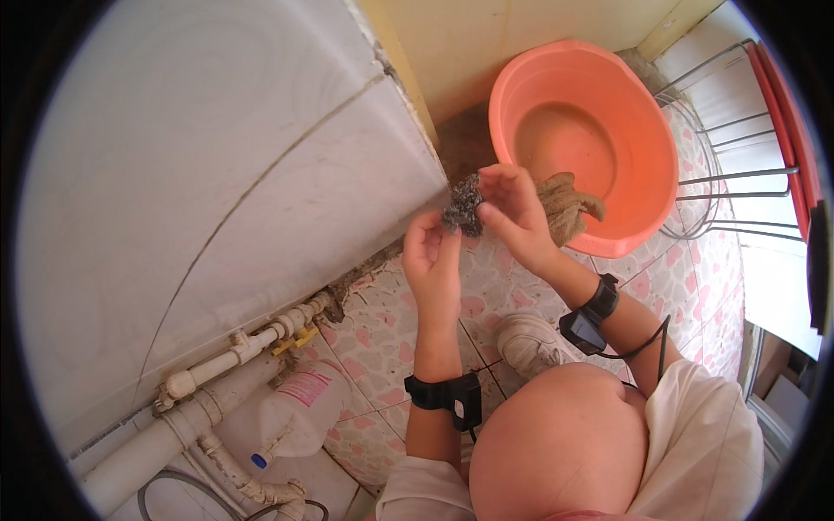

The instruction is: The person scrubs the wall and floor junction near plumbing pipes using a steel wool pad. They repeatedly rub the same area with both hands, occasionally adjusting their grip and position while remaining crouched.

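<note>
A dark grey, tangled scrubbing pad (463, 207), like steel wool, is pinched between my two hands above the floor. My left hand (432, 259) grips its lower left side with thumb and fingertips. On its right side, my right hand (519, 217) holds it between thumb and bent fingers. Just behind my right hand, a brown cloth (566, 210) hangs over the near rim of an orange plastic basin (645, 130). The far side of the pad and some of my fingertips are hidden.
A white tiled wall (217, 130) rises at the left. Along its foot run white pipes (221, 365) with a yellow valve handle (295, 340); a clear plastic jug (304, 404) lies beside them. A metal-legged red stool (786, 139) is at the right. My shoe (528, 343) rests on patterned floor tiles (373, 356).
</note>
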Available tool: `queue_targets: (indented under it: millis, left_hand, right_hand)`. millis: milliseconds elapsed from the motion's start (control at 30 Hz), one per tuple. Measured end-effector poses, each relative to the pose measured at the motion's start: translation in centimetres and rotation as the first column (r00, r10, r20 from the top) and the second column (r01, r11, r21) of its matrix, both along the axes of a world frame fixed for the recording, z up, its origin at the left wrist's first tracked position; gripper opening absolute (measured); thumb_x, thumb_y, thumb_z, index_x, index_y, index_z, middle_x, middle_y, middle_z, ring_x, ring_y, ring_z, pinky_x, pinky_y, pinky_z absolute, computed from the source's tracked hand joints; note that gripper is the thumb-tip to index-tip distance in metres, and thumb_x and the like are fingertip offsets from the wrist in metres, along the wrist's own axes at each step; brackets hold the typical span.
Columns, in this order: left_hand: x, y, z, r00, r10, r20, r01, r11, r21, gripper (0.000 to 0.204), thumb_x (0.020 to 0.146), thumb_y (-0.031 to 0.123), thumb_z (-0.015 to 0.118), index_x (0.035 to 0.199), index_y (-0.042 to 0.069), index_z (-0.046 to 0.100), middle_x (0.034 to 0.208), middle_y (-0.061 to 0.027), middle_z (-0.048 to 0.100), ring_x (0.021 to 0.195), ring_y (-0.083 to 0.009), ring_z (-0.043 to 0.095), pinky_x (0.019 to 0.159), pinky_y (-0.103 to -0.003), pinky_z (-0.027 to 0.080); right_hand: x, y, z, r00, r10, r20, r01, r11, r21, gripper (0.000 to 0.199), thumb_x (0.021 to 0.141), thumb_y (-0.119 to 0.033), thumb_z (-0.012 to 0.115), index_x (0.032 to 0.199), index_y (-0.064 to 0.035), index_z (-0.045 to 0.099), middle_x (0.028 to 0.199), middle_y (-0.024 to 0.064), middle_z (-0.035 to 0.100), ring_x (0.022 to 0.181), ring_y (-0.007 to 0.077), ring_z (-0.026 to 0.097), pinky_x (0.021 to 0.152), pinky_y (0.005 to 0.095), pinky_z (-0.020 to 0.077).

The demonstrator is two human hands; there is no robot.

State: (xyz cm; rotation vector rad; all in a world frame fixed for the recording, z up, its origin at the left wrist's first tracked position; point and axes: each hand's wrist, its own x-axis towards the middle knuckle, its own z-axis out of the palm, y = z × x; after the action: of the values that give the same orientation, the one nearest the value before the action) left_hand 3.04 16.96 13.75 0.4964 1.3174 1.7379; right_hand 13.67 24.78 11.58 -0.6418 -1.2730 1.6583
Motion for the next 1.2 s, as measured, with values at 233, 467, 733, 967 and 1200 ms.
queue_targets:
  millis: [233,467,733,967,1200]
  left_hand:
    - [-0.1,-0.2,-1.6,0.994,-0.085,-0.075,0.086,0.996,0.011,0.025,0.083,-0.008,0.059,0.107,-0.001,0.055,0.104,-0.0051,0.059,0.096,-0.0119,0.056,0.083,-0.026,0.046]
    - [-1.1,-0.7,-1.9,0.831,-0.253,-0.495,0.212,0.967,-0.14,0.033,0.077,-0.006,0.062,0.11,0.001,0.06,0.105,-0.0057,0.06,0.095,-0.0166,0.059,0.08,-0.028,0.048]
    - [-2.3,-0.6,-0.3,0.875,-0.215,-0.433,0.164,0.975,-0.151,0.038,0.079,0.001,0.067,0.116,0.005,0.061,0.107,-0.0074,0.061,0.091,-0.0167,0.059,0.079,-0.03,0.047]
    - [-1.9,-0.6,-0.6,0.809,-0.196,-0.555,0.111,0.977,-0.184,0.027,0.082,0.0,0.065,0.11,0.004,0.063,0.095,-0.004,0.063,0.08,-0.0127,0.058,0.073,-0.027,0.047]
    - [-1.7,-0.8,-1.6,0.981,-0.101,-0.165,0.083,0.99,-0.113,0.014,0.088,0.004,0.065,0.101,0.0,0.063,0.093,-0.0037,0.063,0.083,-0.0092,0.058,0.074,-0.024,0.048]
  right_hand:
    - [0.8,0.3,1.2,0.961,0.047,0.273,-0.145,0.926,0.35,0.029,0.086,-0.006,0.061,0.115,-0.0006,0.056,0.112,0.0106,0.054,0.102,0.0195,0.054,0.087,0.031,0.0449]
    - [0.5,-0.2,2.1,0.907,-0.038,0.42,-0.149,0.903,0.403,0.044,0.079,-0.001,0.064,0.121,-0.0006,0.051,0.116,0.015,0.054,0.107,0.027,0.055,0.091,0.0333,0.0446]
    - [1.0,0.7,1.9,0.865,-0.039,0.5,-0.181,0.906,0.383,0.057,0.072,0.008,0.059,0.125,-0.0017,0.04,0.115,0.0163,0.056,0.109,0.03,0.058,0.089,0.0354,0.0468]
    - [1.2,0.4,1.5,0.865,0.13,0.486,-0.264,0.939,0.219,0.05,0.073,0.008,0.061,0.119,-0.0018,0.043,0.103,0.0121,0.054,0.092,0.0262,0.057,0.08,0.0342,0.0471]
    - [1.7,0.8,1.6,0.87,0.113,0.481,-0.339,0.845,0.415,0.035,0.075,0.002,0.07,0.108,-0.0021,0.058,0.101,0.0094,0.055,0.093,0.0233,0.057,0.078,0.032,0.0473]
